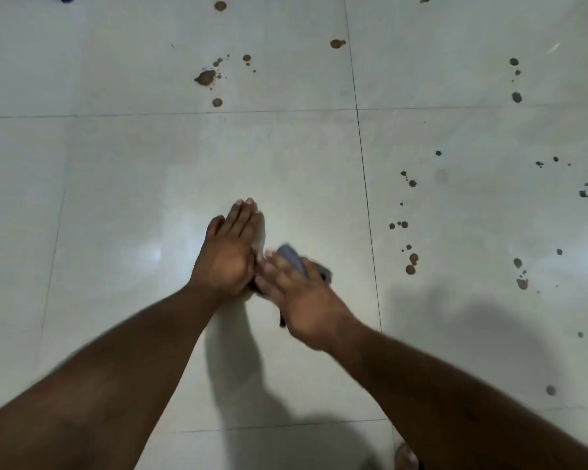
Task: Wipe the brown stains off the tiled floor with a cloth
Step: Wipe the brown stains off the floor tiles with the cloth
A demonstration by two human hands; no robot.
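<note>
Your two hands meet above the white tiled floor (116, 198), over a tile that shows no stains. Your right hand (299, 293) has its fingers curled round a small grey-blue cloth (292, 261), bunched and blurred, so how it is folded is hard to tell. Your left hand (230, 252) is flat with straight fingers, touching the cloth's edge and holding nothing itself. Use this moment to fold the cloth into a flat pad with a clean face outward. The nearest brown stains (411, 264) lie just right of the grout line (365, 184); a bigger brown cluster (206, 78) sits well ahead. Start on the near ones, pressing flat and drawing each spot inward so it doesn't smear across the tile
</note>
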